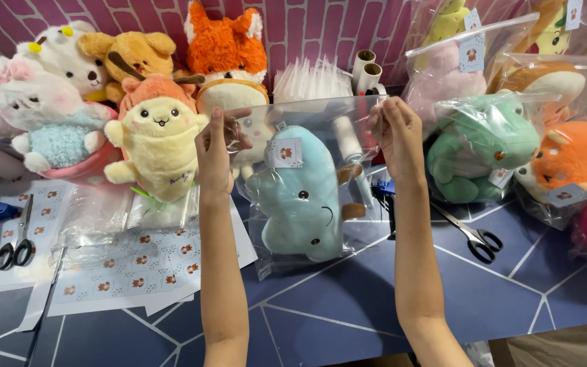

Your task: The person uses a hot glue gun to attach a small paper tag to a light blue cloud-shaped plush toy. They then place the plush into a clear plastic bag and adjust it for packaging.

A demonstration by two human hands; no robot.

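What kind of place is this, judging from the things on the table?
Probably a small packing station for soft toys: both hands hold a blue plush in a clear bag, bagged toys pile at the right, and sticker sheets lie at the left.

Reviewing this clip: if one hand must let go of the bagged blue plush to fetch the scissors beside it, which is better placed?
Probably the right hand: the scissors lie just below and beside it, while the left hand is across the clear bag.

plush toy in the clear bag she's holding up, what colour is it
Light blue plush toy, with brown bits at its side; the head view shows it.
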